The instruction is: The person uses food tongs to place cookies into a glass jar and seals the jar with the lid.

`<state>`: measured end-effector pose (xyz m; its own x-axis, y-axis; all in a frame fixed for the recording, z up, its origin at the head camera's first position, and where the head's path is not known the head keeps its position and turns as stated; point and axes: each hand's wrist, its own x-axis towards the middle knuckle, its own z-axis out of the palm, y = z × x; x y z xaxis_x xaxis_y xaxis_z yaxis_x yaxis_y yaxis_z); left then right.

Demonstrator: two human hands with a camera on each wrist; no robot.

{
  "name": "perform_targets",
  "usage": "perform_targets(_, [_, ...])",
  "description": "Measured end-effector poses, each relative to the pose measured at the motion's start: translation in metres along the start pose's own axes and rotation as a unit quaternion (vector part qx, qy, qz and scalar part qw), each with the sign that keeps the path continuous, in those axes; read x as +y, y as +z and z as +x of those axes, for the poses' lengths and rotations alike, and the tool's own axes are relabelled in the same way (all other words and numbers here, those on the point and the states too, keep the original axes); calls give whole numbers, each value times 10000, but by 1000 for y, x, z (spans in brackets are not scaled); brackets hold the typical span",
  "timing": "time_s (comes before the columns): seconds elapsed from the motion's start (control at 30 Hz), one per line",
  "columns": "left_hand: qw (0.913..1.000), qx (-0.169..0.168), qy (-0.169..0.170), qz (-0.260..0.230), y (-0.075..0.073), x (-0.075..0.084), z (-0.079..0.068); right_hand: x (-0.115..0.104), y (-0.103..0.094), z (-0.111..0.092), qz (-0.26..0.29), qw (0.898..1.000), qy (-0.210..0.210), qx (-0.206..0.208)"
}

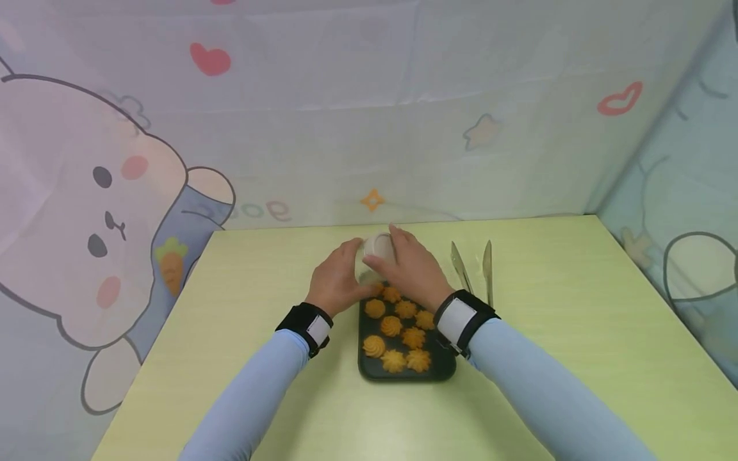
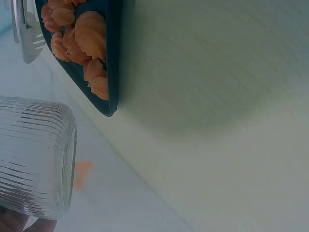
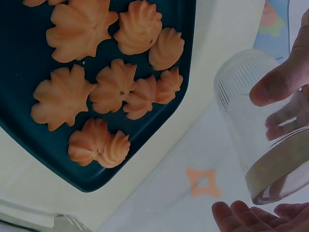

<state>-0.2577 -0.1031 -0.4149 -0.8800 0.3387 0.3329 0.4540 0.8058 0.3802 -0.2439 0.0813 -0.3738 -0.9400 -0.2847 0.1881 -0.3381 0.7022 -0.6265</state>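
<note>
A clear ribbed glass jar (image 1: 379, 248) is held tilted above the far end of a dark tray (image 1: 407, 376). My right hand (image 1: 416, 267) grips the jar, thumb on the near side and fingers on the far side. Across from it, my left hand (image 1: 336, 280) is spread at the jar's left side. In the right wrist view, the left thumb (image 3: 274, 88) overlaps the ribbed glass, while fingertips lie apart below its lower end. The left wrist view shows the jar (image 2: 36, 157) with fingertips under it. Several piped cookies (image 1: 391, 326) lie on the tray.
Metal tongs (image 1: 487, 272) lie to the right of the tray, partly hidden by my right arm. Pale yellow table (image 1: 254, 282) surrounds the tray. A printed cloth (image 1: 323, 147) hangs along the table's back edge.
</note>
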Motion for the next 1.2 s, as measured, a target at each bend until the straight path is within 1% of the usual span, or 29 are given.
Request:
perform_targets(0.13, [9999, 27, 109, 96, 1, -1, -1, -1, 1, -1, -80, 10000, -25, -5])
perform_targets(0.4, [9993, -17, 326, 169, 0, -4, -3, 0, 3, -5, 184, 9996, -65, -184])
perform_targets(0.5, [9994, -160, 315, 56, -2, -3, -4, 3, 1, -8, 100, 9989, -376, -265])
perform_targets(0.63, [9990, -326, 269, -151, -3, -2, -5, 11, -3, -9, 27, 9926, -1139, -414])
perform_targets(0.7, [9988, -357, 283, -190, -3, -3, -6, 16, -5, -9, 149, 9880, -1460, -490])
perform_targets(0.8, [9984, -424, 327, -199, -1, -4, -5, 22, -8, -10, 359, 9828, -1708, -598])
perform_targets(0.87, [9980, -464, 328, -264, 0, -4, -5, 24, -9, -10, 421, 9823, -1702, -656])
perform_targets(0.9, [9979, -476, 327, -298, 1, -5, -5, 24, -10, -11, 438, 9830, -1650, -678])
perform_targets(0.97, [9980, -476, 309, -280, 2, -5, -6, 21, -11, -11, 544, 9870, -1341, -694])
perform_targets(1.0, [9982, -450, 313, -247, 3, -4, -5, 19, -11, -11, 608, 9899, -1086, -679])
perform_targets(1.07, [9986, -398, 345, -99, 4, -3, -5, 12, -12, -11, 716, 9946, -448, -606])
perform_targets(1.13, [9986, -330, 403, 120, 4, -2, -4, 6, -12, -11, 725, 9961, 138, -490])
perform_targets(1.2, [9981, -270, 468, 283, 3, 0, -3, 3, -11, -10, 583, 9964, 485, -376])
